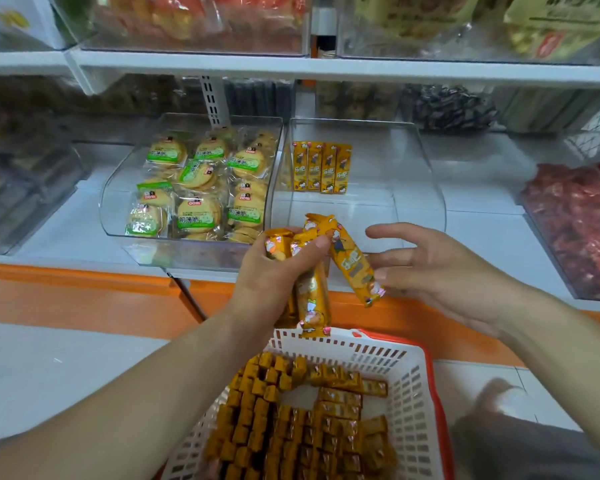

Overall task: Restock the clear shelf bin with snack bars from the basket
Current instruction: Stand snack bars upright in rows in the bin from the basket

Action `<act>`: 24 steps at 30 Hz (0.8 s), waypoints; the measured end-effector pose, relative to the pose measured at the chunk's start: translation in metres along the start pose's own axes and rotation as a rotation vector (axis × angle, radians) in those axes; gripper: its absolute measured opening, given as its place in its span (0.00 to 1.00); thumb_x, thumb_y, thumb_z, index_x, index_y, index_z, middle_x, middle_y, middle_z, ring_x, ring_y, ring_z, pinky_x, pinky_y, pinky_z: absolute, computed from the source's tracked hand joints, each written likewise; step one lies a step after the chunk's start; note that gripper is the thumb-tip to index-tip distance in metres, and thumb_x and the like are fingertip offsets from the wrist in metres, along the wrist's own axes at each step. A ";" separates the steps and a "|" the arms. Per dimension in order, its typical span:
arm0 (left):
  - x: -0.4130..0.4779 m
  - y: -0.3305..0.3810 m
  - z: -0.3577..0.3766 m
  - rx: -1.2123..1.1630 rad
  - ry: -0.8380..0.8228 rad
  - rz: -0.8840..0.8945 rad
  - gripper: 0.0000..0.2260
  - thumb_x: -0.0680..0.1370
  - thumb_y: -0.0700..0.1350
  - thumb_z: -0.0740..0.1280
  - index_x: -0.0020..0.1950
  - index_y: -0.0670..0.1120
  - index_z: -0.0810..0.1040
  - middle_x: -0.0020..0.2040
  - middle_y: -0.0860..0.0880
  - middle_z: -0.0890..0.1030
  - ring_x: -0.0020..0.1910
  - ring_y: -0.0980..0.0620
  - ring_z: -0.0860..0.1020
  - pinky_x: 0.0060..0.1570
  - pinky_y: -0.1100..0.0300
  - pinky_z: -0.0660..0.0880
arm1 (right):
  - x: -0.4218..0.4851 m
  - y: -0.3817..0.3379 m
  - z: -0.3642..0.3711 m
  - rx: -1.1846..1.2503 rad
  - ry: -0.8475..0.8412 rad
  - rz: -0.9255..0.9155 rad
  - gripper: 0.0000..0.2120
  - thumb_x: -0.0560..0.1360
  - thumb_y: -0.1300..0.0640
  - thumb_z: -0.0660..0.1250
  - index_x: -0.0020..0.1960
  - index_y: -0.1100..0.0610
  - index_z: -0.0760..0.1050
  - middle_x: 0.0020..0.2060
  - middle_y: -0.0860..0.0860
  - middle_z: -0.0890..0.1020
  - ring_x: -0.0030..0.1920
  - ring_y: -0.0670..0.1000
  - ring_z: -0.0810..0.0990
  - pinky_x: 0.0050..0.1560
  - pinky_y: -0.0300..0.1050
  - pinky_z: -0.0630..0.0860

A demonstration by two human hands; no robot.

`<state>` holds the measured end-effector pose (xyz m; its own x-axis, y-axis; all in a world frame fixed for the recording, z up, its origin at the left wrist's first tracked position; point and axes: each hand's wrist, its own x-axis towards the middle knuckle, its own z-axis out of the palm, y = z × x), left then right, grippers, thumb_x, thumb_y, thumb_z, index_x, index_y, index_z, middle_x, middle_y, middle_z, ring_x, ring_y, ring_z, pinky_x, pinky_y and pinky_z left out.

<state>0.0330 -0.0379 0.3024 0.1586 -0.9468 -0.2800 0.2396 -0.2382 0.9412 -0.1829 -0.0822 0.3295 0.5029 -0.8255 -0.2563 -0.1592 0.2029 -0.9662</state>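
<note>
My left hand (274, 275) grips a bunch of snack bars (312, 299); my right hand (440, 271), fingers loose, touches one. Just beyond them is the clear bin (430, 188), its front edge near and its floor open behind.

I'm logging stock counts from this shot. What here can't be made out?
Head view only:
- Number of snack bars in the left hand: fingers cover them.
- Contents of the basket: bottom edge and left forearm cut them off.
- Labels on the top-shelf packs: blurred.
- The dark shape at lower right: motion-blurred.
</note>
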 end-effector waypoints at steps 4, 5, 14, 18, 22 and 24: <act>-0.004 -0.004 0.001 -0.004 -0.029 0.030 0.24 0.64 0.53 0.81 0.57 0.51 0.79 0.51 0.45 0.88 0.49 0.41 0.87 0.48 0.40 0.84 | 0.001 0.000 0.014 -0.034 -0.041 -0.068 0.39 0.73 0.72 0.71 0.73 0.41 0.66 0.52 0.52 0.85 0.50 0.59 0.86 0.47 0.47 0.82; -0.005 -0.005 0.002 0.011 -0.028 0.043 0.24 0.64 0.53 0.81 0.56 0.52 0.79 0.50 0.45 0.88 0.48 0.42 0.87 0.45 0.43 0.84 | 0.001 0.000 0.017 -0.061 -0.055 -0.083 0.41 0.72 0.71 0.72 0.73 0.36 0.65 0.51 0.50 0.85 0.48 0.59 0.86 0.46 0.47 0.82; -0.005 0.004 0.001 0.115 -0.046 0.173 0.22 0.65 0.52 0.81 0.56 0.52 0.78 0.46 0.51 0.88 0.44 0.50 0.87 0.36 0.59 0.82 | 0.000 -0.009 0.034 -0.044 0.212 -0.211 0.20 0.77 0.62 0.71 0.61 0.40 0.78 0.50 0.52 0.83 0.47 0.54 0.87 0.42 0.49 0.83; 0.004 0.019 -0.007 0.198 -0.018 0.247 0.21 0.68 0.50 0.81 0.56 0.52 0.77 0.44 0.56 0.87 0.43 0.57 0.86 0.38 0.65 0.81 | 0.013 -0.022 0.021 -0.091 0.373 -0.238 0.19 0.74 0.61 0.74 0.60 0.43 0.79 0.44 0.48 0.87 0.44 0.49 0.86 0.43 0.47 0.82; 0.018 0.030 -0.022 0.278 0.073 0.267 0.21 0.68 0.51 0.81 0.57 0.53 0.77 0.46 0.53 0.87 0.46 0.54 0.86 0.48 0.55 0.83 | 0.057 -0.031 0.002 -0.261 0.459 -0.232 0.20 0.74 0.62 0.75 0.62 0.46 0.78 0.43 0.48 0.85 0.40 0.46 0.84 0.37 0.38 0.80; 0.024 0.034 -0.030 0.301 0.116 0.274 0.21 0.68 0.53 0.81 0.56 0.54 0.77 0.45 0.53 0.86 0.45 0.53 0.85 0.47 0.54 0.82 | 0.089 -0.027 -0.011 -0.359 0.503 -0.247 0.20 0.72 0.64 0.75 0.61 0.50 0.78 0.44 0.48 0.80 0.40 0.50 0.82 0.38 0.41 0.81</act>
<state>0.0740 -0.0624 0.3223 0.2889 -0.9573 -0.0146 -0.1143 -0.0496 0.9922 -0.1431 -0.1664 0.3331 0.1173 -0.9881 0.0999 -0.4067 -0.1396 -0.9028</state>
